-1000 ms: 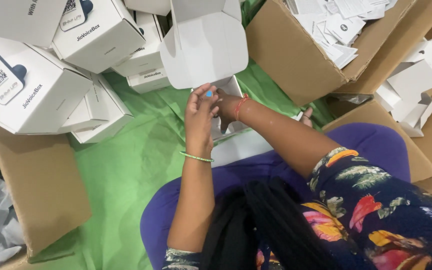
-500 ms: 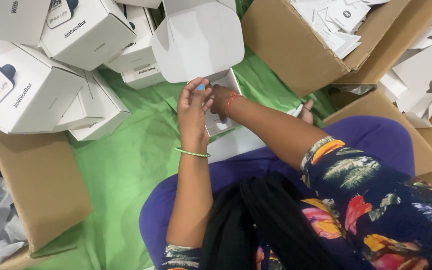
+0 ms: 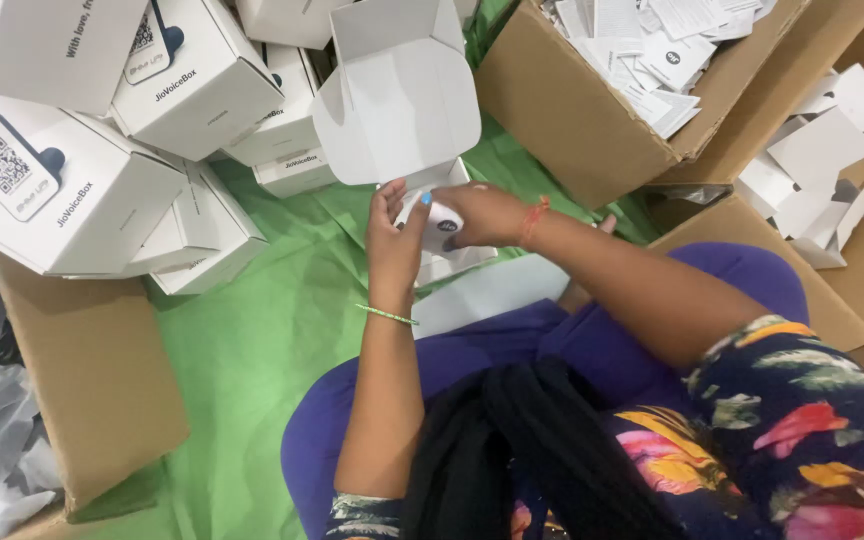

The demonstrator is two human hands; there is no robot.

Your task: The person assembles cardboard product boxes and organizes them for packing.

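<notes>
You are holding a small white device (image 3: 439, 222) over the open white carton (image 3: 407, 110) — your left hand (image 3: 394, 245) is gripping it from the near-left side while your right hand (image 3: 487, 213) is wrapping over it from the right, both hands pressed close together around it. The device is sitting just below the carton's raised flap. Left of the carton, stacked white printed boxes (image 3: 82, 160) are lying on the green sheet (image 3: 252, 340); right of it, a cardboard box of leaflets (image 3: 642, 70) is standing open.
</notes>
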